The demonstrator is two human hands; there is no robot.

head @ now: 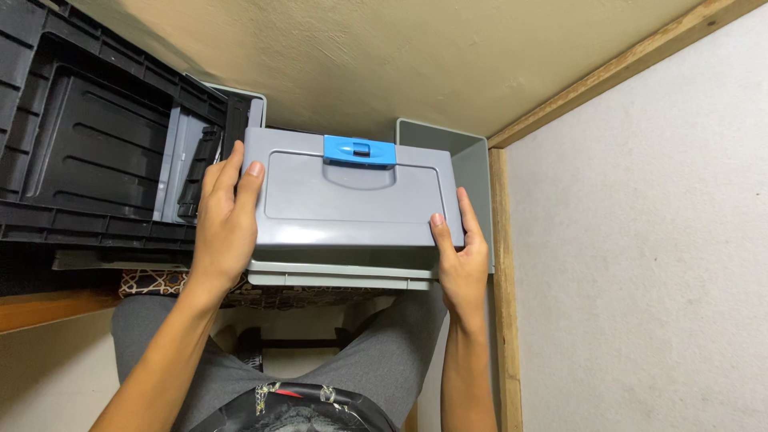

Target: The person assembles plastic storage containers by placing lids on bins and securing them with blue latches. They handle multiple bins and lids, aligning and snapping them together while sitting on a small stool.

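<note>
Gripping a grey plastic box (356, 192) at both ends, the two hands hold it in front of the person, above the lap; head view only, looking down. Left hand (224, 220) lies flat on the left end, fingers spread up the side wall, thumb on the front panel; right hand (462, 252) cups the right near corner, thumb on the front face, fingers wrapped round the edge; both hands pressed closed against the box, neither one free.

Box sits centre frame, its blue latch (360, 150) at the far edge of the panel, apparently shut; a paler grey rim (336, 276) shows under its near edge, touching it, though whether that is the box's own base or another piece, I cannot tell. Open grey bin (472, 160) stands just behind to the right, close to the wooden trim (504, 280) and pale wall (640, 240); black plastic crate (88, 136) lies to the left, near the left hand. Grey trousers (376, 360) below.

Handling, as judged: hard moulded plastic, stiff, will not flex under squeeze; smooth faces likely slippery, so palms on opposite ends give the surest hold; weight unknown since contents are hidden, but the relaxed wrists suggest it is light; latch side is best kept clear of fingers.
</note>
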